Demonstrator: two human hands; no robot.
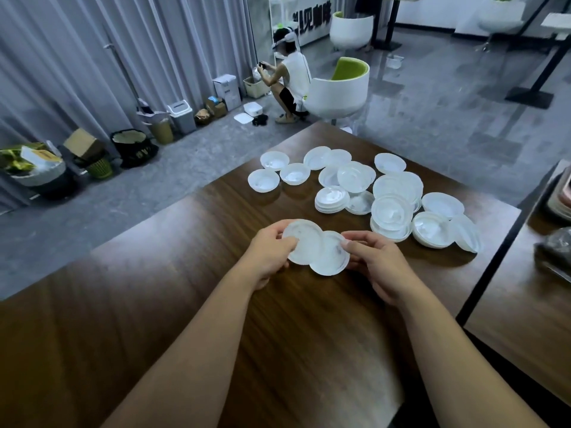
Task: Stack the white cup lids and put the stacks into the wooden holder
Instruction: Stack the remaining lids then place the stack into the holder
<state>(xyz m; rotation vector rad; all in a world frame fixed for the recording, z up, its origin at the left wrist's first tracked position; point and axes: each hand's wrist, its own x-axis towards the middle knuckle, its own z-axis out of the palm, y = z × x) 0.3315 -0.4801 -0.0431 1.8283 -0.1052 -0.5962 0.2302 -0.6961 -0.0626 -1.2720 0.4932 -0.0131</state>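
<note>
Left hand [272,251] grips one lid [301,240], right hand [375,261] another [330,254]; stacking step; next: nest them squarely.

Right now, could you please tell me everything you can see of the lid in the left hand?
The lid is a round, white, slightly see-through disc, plastic by its look, with a raised ring near its rim. The left hand pinches its left edge, holding it tilted above the wooden table. Its right edge overlaps a second lid held by the right hand.
</note>
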